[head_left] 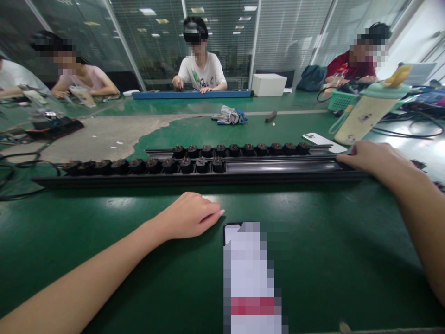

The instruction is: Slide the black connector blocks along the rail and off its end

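- Right grip (370, 160) lies over the right end of the front channel (139, 181), thumb along the top edge; fingertips are out of sight beyond the edge, so whether they clamp it or merely rest, can't tell. Placement there looks like a way to steady the long piece.
- Left grip (193, 215) rests on the green surface (167, 287), just in front of the channel and apart from it; fingers together in a loose curl, nothing seen in it. Seems parked, handy to the middle of the work.
- Front channel lies crosswise before the person, its whole length within view, probably so either end can be reached.
- Front row of black parts (186, 164) sits in its left stretch, copper-coloured prongs up; the right stretch shows bare, shiny metal. Close packing likely stops them tipping.
- Rear channel (160, 152) lies just behind, roughly parallel, with a rear row of black parts (234, 150), prongs up too. Upright prongs are presumably easier to get at.
- Dark-edged phone (232, 231) lies nearer the body, right of the left grip.
- White phone (323, 141) lies flat behind the right end, beside a tumbler (368, 116), perhaps set aside to free the front.
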Demonstrator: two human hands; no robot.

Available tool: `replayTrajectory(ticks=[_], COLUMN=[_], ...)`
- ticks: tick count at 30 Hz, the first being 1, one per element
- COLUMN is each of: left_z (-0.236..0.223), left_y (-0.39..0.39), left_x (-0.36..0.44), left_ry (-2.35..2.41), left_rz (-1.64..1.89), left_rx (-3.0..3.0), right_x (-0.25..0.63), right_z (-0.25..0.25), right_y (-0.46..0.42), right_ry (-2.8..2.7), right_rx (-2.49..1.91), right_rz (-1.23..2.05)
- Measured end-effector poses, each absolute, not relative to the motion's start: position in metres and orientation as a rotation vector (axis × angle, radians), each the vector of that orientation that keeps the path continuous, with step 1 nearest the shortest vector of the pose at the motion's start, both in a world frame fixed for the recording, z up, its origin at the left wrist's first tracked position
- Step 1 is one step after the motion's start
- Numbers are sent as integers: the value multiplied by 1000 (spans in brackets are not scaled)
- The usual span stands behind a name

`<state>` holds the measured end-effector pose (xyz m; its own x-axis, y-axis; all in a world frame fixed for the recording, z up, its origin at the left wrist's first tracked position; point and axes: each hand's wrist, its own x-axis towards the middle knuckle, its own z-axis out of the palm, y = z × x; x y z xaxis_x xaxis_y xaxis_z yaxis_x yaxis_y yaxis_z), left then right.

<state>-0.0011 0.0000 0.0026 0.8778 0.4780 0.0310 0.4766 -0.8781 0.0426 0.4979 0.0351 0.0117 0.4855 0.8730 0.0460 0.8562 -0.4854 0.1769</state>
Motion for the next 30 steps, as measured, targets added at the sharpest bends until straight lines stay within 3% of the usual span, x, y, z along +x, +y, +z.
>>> replayTrajectory(ticks=[30], left_z=[2], left_y=[1], left_x=[-1], left_ry=[745], left_rz=[83], left_rx=[3018], right_x=[486], right_z=[19], right_y=[30], right_ry=[1305], right_rx=[2661], right_rz=[132])
